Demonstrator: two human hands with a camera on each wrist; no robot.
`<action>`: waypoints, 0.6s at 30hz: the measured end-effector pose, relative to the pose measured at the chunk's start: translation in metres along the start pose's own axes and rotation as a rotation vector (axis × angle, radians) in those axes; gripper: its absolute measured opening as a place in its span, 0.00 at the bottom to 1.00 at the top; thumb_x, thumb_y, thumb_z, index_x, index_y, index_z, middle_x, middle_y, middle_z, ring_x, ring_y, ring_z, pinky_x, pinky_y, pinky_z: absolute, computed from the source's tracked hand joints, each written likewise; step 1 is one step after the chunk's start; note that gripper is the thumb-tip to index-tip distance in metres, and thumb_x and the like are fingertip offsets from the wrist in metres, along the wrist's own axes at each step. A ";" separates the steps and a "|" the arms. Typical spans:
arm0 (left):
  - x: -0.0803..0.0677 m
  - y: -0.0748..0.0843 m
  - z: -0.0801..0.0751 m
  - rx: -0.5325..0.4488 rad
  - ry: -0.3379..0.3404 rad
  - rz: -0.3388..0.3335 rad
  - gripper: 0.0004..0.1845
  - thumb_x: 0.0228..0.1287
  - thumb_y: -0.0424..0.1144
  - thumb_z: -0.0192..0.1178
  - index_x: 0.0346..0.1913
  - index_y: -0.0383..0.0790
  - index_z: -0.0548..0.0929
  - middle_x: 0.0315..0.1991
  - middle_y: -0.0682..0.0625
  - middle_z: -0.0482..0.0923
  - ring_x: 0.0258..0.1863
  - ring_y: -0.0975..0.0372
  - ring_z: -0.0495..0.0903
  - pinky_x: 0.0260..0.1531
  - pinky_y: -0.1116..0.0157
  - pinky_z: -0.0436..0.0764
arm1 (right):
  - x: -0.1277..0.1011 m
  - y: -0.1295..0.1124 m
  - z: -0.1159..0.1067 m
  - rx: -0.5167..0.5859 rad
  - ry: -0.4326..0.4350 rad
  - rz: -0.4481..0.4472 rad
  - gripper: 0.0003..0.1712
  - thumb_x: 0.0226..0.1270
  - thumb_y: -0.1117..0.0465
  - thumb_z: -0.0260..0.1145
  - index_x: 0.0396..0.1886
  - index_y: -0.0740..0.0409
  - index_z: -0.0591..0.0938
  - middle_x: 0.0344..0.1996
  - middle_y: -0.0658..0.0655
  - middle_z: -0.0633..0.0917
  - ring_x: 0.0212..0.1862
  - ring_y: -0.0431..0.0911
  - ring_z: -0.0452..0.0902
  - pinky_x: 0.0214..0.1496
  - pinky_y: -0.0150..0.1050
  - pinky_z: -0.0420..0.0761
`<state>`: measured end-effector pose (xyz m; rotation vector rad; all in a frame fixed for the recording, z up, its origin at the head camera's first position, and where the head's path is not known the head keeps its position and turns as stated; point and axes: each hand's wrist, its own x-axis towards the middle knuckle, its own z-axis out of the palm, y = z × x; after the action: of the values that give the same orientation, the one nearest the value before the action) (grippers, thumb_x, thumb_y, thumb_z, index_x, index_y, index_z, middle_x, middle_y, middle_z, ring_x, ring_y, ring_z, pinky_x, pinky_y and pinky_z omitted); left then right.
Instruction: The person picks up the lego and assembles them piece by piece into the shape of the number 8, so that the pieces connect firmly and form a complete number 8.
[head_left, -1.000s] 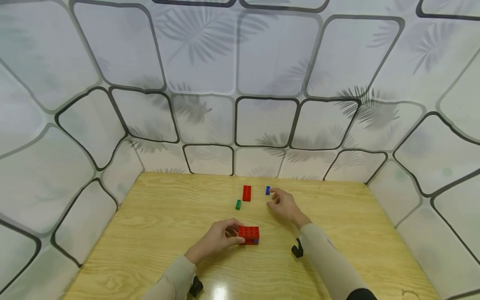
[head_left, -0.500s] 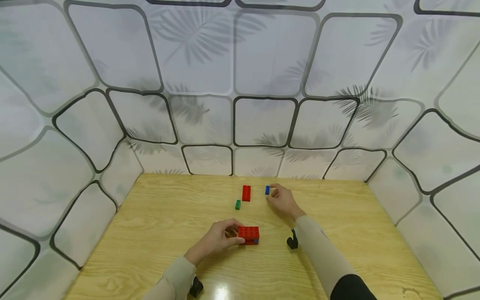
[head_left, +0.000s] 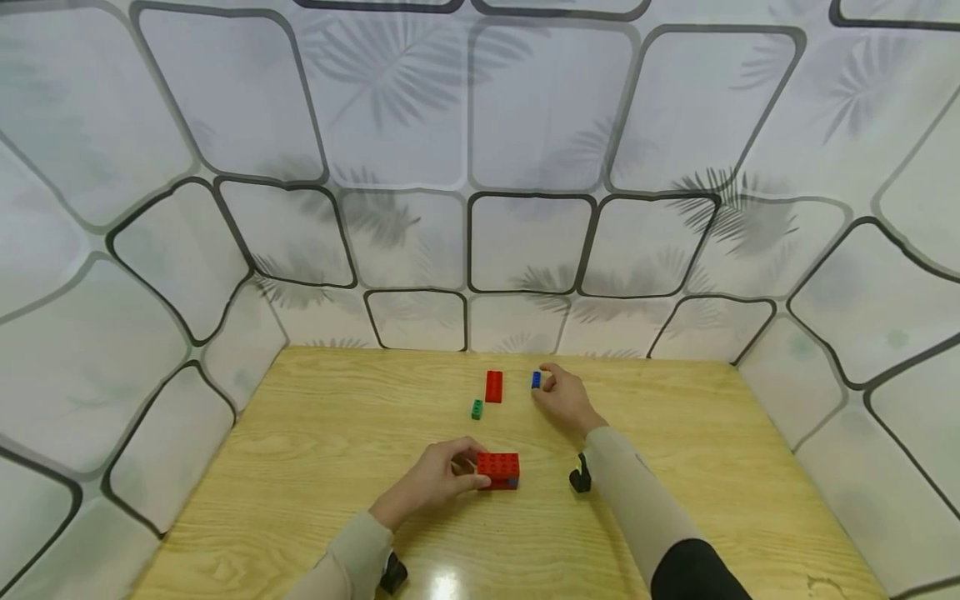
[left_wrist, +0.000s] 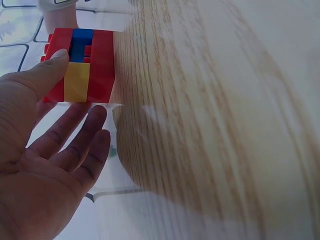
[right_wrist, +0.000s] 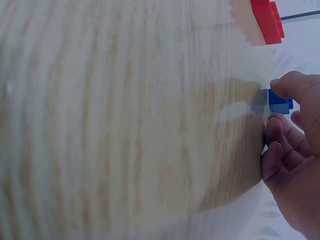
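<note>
A red block assembly (head_left: 498, 470) with blue and yellow parts (left_wrist: 82, 65) sits on the wooden table (head_left: 675, 467) near its middle. My left hand (head_left: 459, 472) holds it from the left, and the thumb (left_wrist: 47, 75) lies on its side face while the other fingers stay loosely spread below. Farther back, a small blue brick (head_left: 536, 380) lies on the table. My right hand (head_left: 547, 384) pinches this blue brick (right_wrist: 278, 101) between a fingertip (right_wrist: 290, 82) above and fingers below it.
A long red brick (head_left: 493, 386) and a small green brick (head_left: 477, 408) lie left of the blue one; the red brick (right_wrist: 267, 22) also shows in the right wrist view. Patterned walls (head_left: 525, 250) enclose the table on three sides.
My right hand has reached forward to the blue brick and closed its fingers on it. The left hand and the red assembly have stayed in place.
</note>
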<state>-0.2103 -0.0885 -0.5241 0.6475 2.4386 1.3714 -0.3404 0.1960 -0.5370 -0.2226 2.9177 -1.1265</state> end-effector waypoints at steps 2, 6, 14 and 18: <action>0.000 0.000 0.000 0.001 -0.001 0.000 0.15 0.71 0.47 0.71 0.56 0.50 0.85 0.50 0.54 0.86 0.47 0.61 0.84 0.46 0.64 0.83 | 0.001 0.000 0.001 -0.010 -0.001 0.005 0.33 0.74 0.59 0.67 0.75 0.63 0.72 0.41 0.58 0.86 0.40 0.49 0.81 0.53 0.53 0.83; 0.000 -0.001 0.000 0.001 0.000 0.008 0.14 0.71 0.47 0.71 0.56 0.50 0.85 0.50 0.54 0.85 0.47 0.61 0.84 0.46 0.64 0.83 | 0.002 0.002 0.003 -0.040 -0.014 0.011 0.33 0.74 0.57 0.67 0.75 0.62 0.73 0.38 0.56 0.85 0.35 0.46 0.77 0.50 0.50 0.82; 0.000 0.000 0.000 0.000 0.001 0.016 0.15 0.71 0.46 0.71 0.56 0.49 0.85 0.51 0.53 0.85 0.47 0.61 0.84 0.45 0.66 0.83 | 0.003 0.003 0.003 -0.070 -0.022 0.002 0.29 0.74 0.56 0.67 0.71 0.61 0.77 0.36 0.55 0.88 0.34 0.45 0.79 0.46 0.48 0.82; 0.000 0.001 0.000 0.001 0.001 0.016 0.15 0.71 0.46 0.70 0.56 0.49 0.85 0.50 0.54 0.86 0.47 0.62 0.84 0.46 0.66 0.83 | 0.003 0.001 0.002 -0.075 -0.015 -0.005 0.27 0.73 0.56 0.67 0.68 0.61 0.80 0.37 0.56 0.89 0.35 0.46 0.82 0.46 0.48 0.83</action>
<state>-0.2103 -0.0885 -0.5235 0.6679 2.4403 1.3770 -0.3430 0.1949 -0.5393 -0.2374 2.9510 -1.0122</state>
